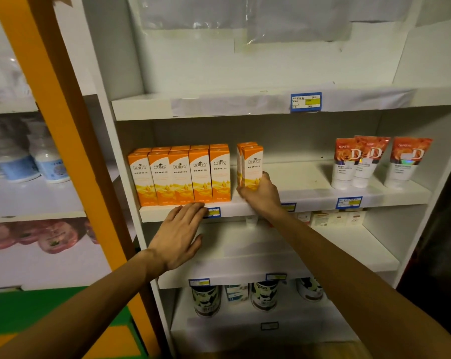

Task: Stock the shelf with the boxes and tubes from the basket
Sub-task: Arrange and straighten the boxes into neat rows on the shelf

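Note:
A row of orange and white boxes (pixel 180 174) stands upright at the left of the middle shelf (pixel 309 200), two deep. Just right of that row, my right hand (pixel 260 195) grips two more of these boxes (pixel 251 161) at their lower part, standing on the shelf with a small gap to the row. My left hand (pixel 179 234) is flat with straight fingers, its fingertips at the shelf's front edge below the row. Three red and white tubes (pixel 369 161) stand cap-down at the right of the same shelf. The basket is out of view.
The shelf above (pixel 219 104) holds nothing I can see. The shelf below carries small white boxes (pixel 333 217) at the back right. Black and white cans (pixel 264 295) stand on the lowest shelf. An orange post (pixel 63 125) borders the left, with bottles (pixel 45 159) beyond it.

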Tool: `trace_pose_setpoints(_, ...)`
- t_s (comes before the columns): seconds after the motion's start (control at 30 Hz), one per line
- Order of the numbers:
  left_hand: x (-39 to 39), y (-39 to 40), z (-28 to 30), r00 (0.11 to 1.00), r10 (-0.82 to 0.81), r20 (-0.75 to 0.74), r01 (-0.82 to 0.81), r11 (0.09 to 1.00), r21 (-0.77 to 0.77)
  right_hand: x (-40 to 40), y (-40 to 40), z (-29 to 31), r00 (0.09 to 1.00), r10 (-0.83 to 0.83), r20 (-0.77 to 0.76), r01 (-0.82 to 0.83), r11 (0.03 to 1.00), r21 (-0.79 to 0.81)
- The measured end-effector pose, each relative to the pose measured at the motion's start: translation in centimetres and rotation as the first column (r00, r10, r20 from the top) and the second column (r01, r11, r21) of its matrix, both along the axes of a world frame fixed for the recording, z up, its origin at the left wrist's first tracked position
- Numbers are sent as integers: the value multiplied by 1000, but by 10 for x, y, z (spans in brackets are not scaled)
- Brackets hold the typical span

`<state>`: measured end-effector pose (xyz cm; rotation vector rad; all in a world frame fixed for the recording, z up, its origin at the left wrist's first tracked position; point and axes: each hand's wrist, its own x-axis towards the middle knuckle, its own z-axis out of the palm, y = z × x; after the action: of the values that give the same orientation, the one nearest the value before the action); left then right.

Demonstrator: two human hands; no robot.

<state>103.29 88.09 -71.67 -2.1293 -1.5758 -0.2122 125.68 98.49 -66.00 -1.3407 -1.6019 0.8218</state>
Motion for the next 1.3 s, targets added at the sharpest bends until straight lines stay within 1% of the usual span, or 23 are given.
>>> trace_pose_setpoints(0.1, -5, 1, -1, 1000, -6, -8, 6, 1000, 5, -5, -2, 0, 998, 31, 49, -30, 999, -17)
trace_pose_setpoints(0.2, -8, 0, -3, 1000, -12, -7, 12, 1000, 7, -10, -2, -1, 995, 27, 96, -24, 999, -22)
trace_pose_setpoints(0.43, -14, 3, -4, 999, -33, -2, 33, 999, 6, -20, -4, -1, 993, 26, 116, -25, 1000, -16)
trace_pose_setpoints(0.6, -17, 3, -5, 999, -51, 1, 51, 999, -11, -28, -6, -2, 984, 56, 167, -53, 998, -27)
trace_pose_setpoints(0.83, -20, 2, -3, 998, -66, -8, 66, 998, -16, -26, -8, 2, 982, 57, 183, -51, 998, -35)
trace_pose_setpoints(0.93, -20, 2, -5, 998, -66, 1, 66, 998, -16, -21, -5, 6, 985, 79, 153, -73, 996, -47)
trace_pose_setpoints(1.07, -21, 3, -5, 998, -66, 0, 66, 998, -21, -16, 0, 18, 993, 111, -48, -114, 990, -83)
trace_pose_setpoints(1.1, -21, 3, -5, 998, -67, -2, 67, 998, -20, -15, 2, 20, 989, 129, -78, -136, 986, -94)
trace_pose_setpoints(1.17, -21, 4, -4, 998, -67, -7, 67, 998, -20, -16, 5, 23, 981, 167, -93, -178, 976, -126)
trace_pose_setpoints(1.3, -22, 4, -4, 997, -68, -25, 68, 998, -16, -18, 8, 23, 977, 201, -63, -209, 966, -155)
